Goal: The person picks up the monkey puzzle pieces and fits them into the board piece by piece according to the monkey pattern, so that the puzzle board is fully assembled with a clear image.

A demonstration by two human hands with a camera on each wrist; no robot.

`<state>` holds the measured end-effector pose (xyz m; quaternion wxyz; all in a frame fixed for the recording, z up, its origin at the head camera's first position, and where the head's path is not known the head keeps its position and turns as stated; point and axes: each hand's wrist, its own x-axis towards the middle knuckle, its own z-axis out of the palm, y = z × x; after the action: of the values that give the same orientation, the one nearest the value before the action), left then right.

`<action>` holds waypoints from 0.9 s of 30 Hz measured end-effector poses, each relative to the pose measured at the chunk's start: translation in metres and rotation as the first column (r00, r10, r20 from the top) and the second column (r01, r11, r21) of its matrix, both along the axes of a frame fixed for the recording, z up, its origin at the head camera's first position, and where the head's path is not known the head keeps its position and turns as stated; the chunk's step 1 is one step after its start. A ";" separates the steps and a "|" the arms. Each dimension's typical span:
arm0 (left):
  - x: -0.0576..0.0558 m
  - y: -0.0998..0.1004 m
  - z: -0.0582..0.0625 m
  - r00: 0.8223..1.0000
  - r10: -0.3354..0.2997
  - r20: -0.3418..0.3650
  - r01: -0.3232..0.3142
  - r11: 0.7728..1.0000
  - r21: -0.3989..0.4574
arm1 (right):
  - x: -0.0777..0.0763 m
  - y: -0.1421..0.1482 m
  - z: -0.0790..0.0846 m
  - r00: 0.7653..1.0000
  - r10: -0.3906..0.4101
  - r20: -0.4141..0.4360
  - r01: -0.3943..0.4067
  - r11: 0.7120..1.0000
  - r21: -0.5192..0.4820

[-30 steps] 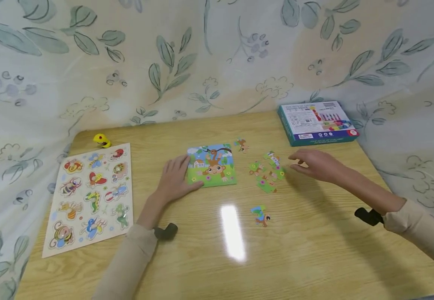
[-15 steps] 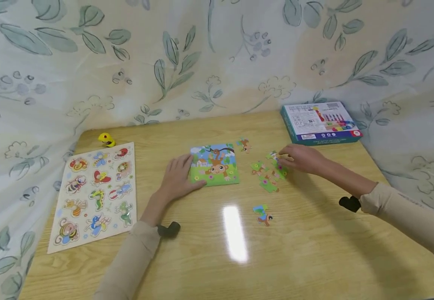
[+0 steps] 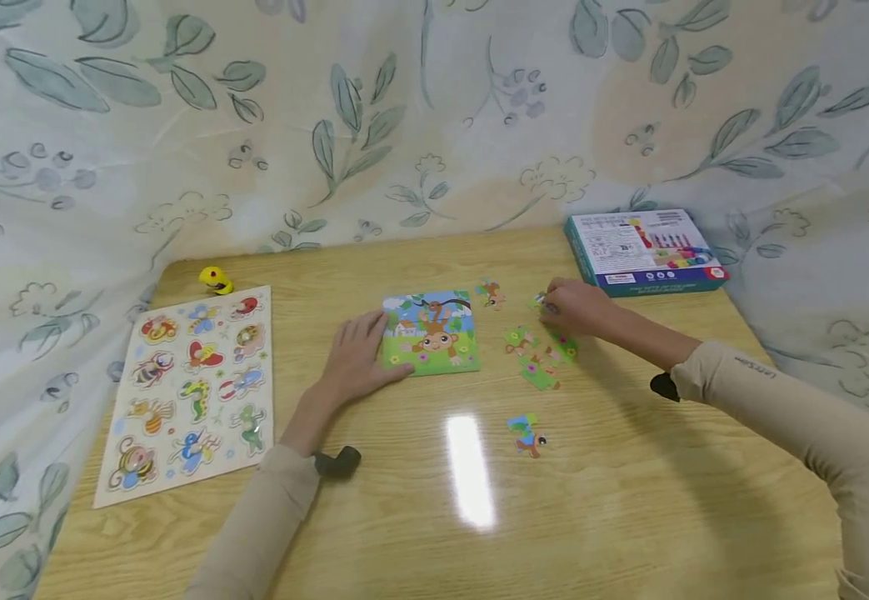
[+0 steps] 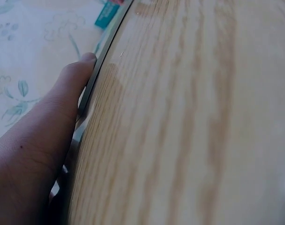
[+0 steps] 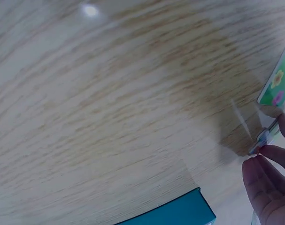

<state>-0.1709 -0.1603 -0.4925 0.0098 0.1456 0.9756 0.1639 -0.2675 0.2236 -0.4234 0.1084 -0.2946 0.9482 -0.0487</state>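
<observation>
My left hand point(image 3: 355, 358) rests at the left side of a square monkey picture board point(image 3: 434, 333), its thumb along the lower edge. In the left wrist view the thumb point(image 4: 62, 98) lies against the board's thin edge point(image 4: 104, 56). My right hand point(image 3: 572, 308) pinches a small jigsaw piece point(image 5: 262, 138) between thumb and fingers, tilted up at the table. Most of that piece is hidden by the hand in the head view. Just below it lies a cluster of green jigsaw pieces point(image 3: 535, 367). Separate monkey pieces lie above point(image 3: 490, 293) and below point(image 3: 526, 434) the cluster.
An insect peg puzzle board point(image 3: 190, 392) lies at the left, with a yellow toy piece point(image 3: 215, 280) behind it. At the back right stands a flat craft box point(image 3: 644, 250). A floral cloth point(image 3: 434, 125) hangs behind the wooden table point(image 3: 591, 508).
My right hand has moved left and slightly up to the pieces and now pinches one, lifting it apart from the cluster. The left hand stays at the picture board.
</observation>
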 end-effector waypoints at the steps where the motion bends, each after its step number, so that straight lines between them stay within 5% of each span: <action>1: 0.000 0.000 0.000 1.000 -0.001 0.001 0.001 1.000 -0.002 | 0.000 -0.001 0.000 1.000 -0.005 0.009 0.005 1.000 -0.007; 18: 0.002 0.000 0.003 1.000 0.007 0.027 -0.007 1.000 -0.007 | -0.023 0.001 -0.014 0.998 0.068 0.004 -0.066 0.982 -0.175; 23: 0.001 -0.002 0.002 1.000 0.002 0.015 -0.002 1.000 0.004 | -0.018 -0.042 -0.004 0.990 0.137 0.029 -0.124 0.954 -0.272; 27: 0.000 -0.001 0.001 1.000 -0.011 -0.002 0.011 1.000 0.003 | -0.002 -0.094 0.002 0.956 0.280 0.085 -0.242 0.919 -0.310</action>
<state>-0.1714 -0.1617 -0.4920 0.0097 0.1512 0.9746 0.1651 -0.2700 0.1294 -0.4213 0.1292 -0.4278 0.8733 -0.1942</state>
